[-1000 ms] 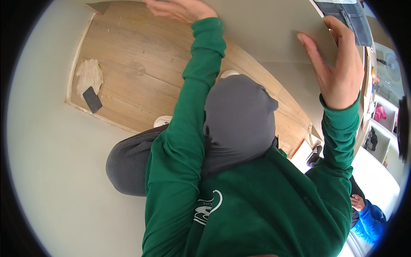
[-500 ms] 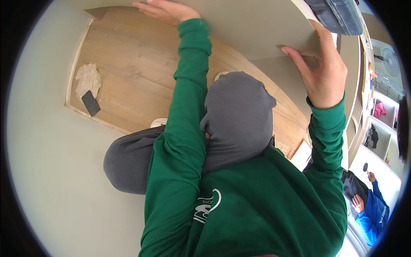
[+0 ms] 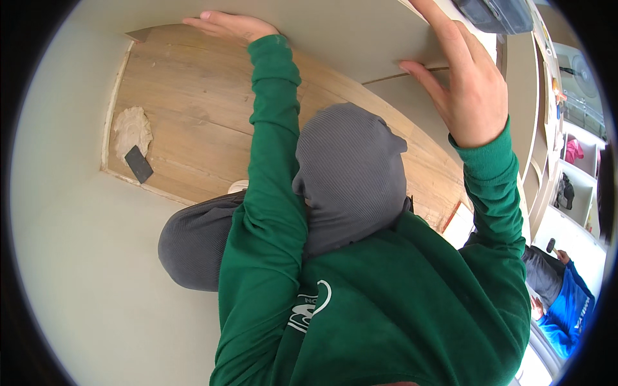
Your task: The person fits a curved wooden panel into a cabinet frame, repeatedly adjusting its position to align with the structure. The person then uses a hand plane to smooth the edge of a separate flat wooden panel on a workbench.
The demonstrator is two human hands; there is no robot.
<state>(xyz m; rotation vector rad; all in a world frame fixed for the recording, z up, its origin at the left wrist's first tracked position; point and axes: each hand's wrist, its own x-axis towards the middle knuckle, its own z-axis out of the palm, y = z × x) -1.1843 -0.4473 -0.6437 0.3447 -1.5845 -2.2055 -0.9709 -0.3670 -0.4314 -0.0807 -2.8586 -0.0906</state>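
Observation:
A wide beige-grey panel [image 3: 347, 32] spans the top of the view. My left hand [image 3: 233, 26] lies along its lower left part, fingers stretched out and together, palm against the board. Further right, my right hand [image 3: 473, 96] is spread at the panel's right part: the thumb tip touches its face near the lower edge, and the long fingers reach up over its upper edge. The farthest fingertips are cut off by the frame. Below the panel is a wood-look floor [image 3: 193, 96], where my knees, in grey ribbed trousers [image 3: 351, 174], are bent.
A crumpled beige patch [image 3: 132, 132] and a dark flat rectangular piece [image 3: 138, 164] lie in the left corner. A pale wall [image 3: 96, 257] bounds the left. A grey plastic case [image 3: 499, 16] sits at upper right. Another person in blue [image 3: 570, 305] holds a black-headed mallet [image 3: 551, 245].
Both hands have moved a little left. My right fingers have straightened and reach further up. A dark gap line shows more clearly beneath the panel. The person in blue has shifted.

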